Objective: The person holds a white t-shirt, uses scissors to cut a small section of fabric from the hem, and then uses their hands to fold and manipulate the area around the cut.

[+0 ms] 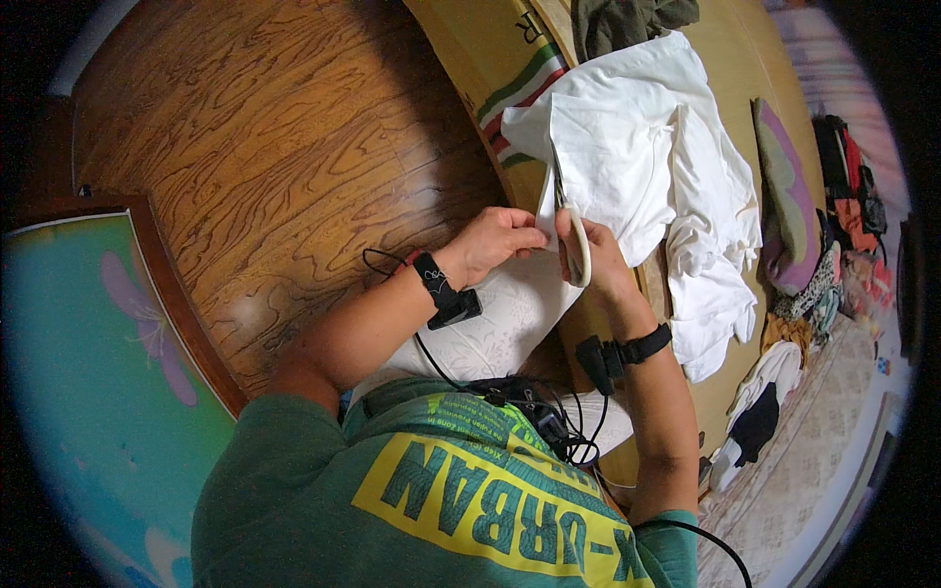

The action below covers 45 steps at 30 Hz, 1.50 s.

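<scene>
A white garment (613,147) lies spread over a tan cardboard surface in front of me, its sleeve-like part (714,235) bunched toward the right. My right hand (606,257) is closed round the cream handles of a pair of scissors (578,245). Their dark blades point away from me and lie along the garment's near left edge, with cloth on both sides. Just left of the scissors, my left hand (495,240) is closed, thumb and fingers pinching the edge of the same garment. The fingertips of both hands are close together.
Dark green cloth (627,24) lies beyond the garment. A purple and grey folded piece (784,206) and several clothes (851,186) are along the right. Wooden floor (265,167) stretches to the left, beside a framed teal panel (88,372). Black cables (578,441) hang at my waist.
</scene>
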### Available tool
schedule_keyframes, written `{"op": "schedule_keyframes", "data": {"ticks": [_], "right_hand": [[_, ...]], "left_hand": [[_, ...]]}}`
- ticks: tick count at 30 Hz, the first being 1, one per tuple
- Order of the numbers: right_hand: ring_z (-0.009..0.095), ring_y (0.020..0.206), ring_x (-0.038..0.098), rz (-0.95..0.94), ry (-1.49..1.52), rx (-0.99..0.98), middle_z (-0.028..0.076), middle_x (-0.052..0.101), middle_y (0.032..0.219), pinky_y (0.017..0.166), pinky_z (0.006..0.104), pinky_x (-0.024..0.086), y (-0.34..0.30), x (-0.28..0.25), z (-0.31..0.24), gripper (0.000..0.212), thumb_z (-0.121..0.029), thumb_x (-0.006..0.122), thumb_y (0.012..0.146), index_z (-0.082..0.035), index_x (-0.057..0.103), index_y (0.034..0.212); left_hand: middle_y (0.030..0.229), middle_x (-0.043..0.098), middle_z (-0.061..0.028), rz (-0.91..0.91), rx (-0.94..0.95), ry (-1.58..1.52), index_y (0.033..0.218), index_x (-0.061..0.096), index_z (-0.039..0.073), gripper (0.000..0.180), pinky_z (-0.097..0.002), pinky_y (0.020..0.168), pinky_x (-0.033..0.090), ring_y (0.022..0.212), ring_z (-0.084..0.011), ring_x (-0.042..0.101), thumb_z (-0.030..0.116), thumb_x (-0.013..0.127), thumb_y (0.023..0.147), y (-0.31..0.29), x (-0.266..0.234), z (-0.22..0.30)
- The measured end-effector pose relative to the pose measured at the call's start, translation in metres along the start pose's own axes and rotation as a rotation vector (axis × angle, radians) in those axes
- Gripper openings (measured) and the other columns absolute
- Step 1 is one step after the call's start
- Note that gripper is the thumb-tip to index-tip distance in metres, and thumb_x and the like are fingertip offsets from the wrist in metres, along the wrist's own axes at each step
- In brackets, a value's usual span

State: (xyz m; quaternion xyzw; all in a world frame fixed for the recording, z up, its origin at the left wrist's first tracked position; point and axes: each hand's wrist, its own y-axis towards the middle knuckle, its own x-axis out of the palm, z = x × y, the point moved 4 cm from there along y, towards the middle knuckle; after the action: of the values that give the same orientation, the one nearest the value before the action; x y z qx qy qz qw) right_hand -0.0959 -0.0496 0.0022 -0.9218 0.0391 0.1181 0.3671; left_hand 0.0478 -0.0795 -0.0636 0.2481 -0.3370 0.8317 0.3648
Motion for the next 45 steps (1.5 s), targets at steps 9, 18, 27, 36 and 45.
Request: {"op": "schedule_keyframes", "data": {"ticks": [9, 18, 27, 36, 45], "right_hand": [[0.009, 0.047, 0.047, -0.020, -0.006, -0.019, 0.000, 0.049, 0.058, 0.042, 0.0251, 0.037, 0.007, 0.000, -0.014, 0.059, -0.063, 0.060, 0.084, -0.005, 0.056, 0.075], [0.010, 0.047, 0.045, 0.013, 0.052, -0.038, 0.000, 0.049, 0.058, 0.042, 0.0257, 0.035, 0.014, 0.002, -0.022, 0.058, -0.059, 0.061, 0.086, -0.002, 0.058, 0.071], [0.008, 0.048, 0.043, 0.027, -0.153, -0.094, -0.002, 0.051, 0.061, 0.042, 0.0249, 0.034, 0.023, -0.007, -0.026, 0.056, -0.056, 0.066, 0.084, -0.001, 0.063, 0.073], [0.012, 0.079, 0.057, -0.216, -0.235, -0.211, 0.003, 0.064, 0.087, 0.071, 0.0266, 0.048, -0.037, -0.026, 0.007, 0.049, -0.044, 0.072, 0.082, 0.001, 0.065, 0.100], [0.007, 0.073, 0.053, 0.117, 0.088, -0.341, -0.001, 0.060, 0.078, 0.068, 0.0240, 0.046, -0.166, -0.034, 0.083, 0.025, -0.006, 0.080, 0.073, -0.003, 0.058, 0.085]], "left_hand": [[0.085, 0.064, 0.0015, 0.021, 0.006, -0.077, 0.089, 0.067, 0.005, 0.010, -0.0212, 0.072, 0.045, 0.076, -0.0060, 0.054, 0.015, 0.066, 0.087, -0.001, 0.003, -0.004], [0.085, 0.062, 0.0008, -0.025, 0.019, -0.018, 0.091, 0.065, 0.004, 0.009, -0.0211, 0.072, 0.045, 0.076, -0.0073, 0.053, 0.013, 0.065, 0.089, -0.006, 0.002, -0.007], [0.089, 0.064, 0.0004, -0.011, -0.020, 0.036, 0.096, 0.066, 0.003, 0.013, -0.0214, 0.074, 0.045, 0.078, -0.0064, 0.054, 0.014, 0.065, 0.089, -0.018, 0.007, -0.007], [0.087, 0.065, 0.0022, -0.265, 0.013, 0.468, 0.096, 0.067, 0.001, 0.012, -0.0222, 0.074, 0.047, 0.080, -0.0048, 0.056, 0.010, 0.066, 0.088, -0.060, 0.039, 0.007], [0.081, 0.061, 0.0049, -0.529, -0.037, 0.684, 0.096, 0.066, 0.001, 0.015, -0.0192, 0.067, 0.044, 0.075, -0.0015, 0.052, 0.009, 0.070, 0.084, -0.064, 0.121, -0.017]]}}
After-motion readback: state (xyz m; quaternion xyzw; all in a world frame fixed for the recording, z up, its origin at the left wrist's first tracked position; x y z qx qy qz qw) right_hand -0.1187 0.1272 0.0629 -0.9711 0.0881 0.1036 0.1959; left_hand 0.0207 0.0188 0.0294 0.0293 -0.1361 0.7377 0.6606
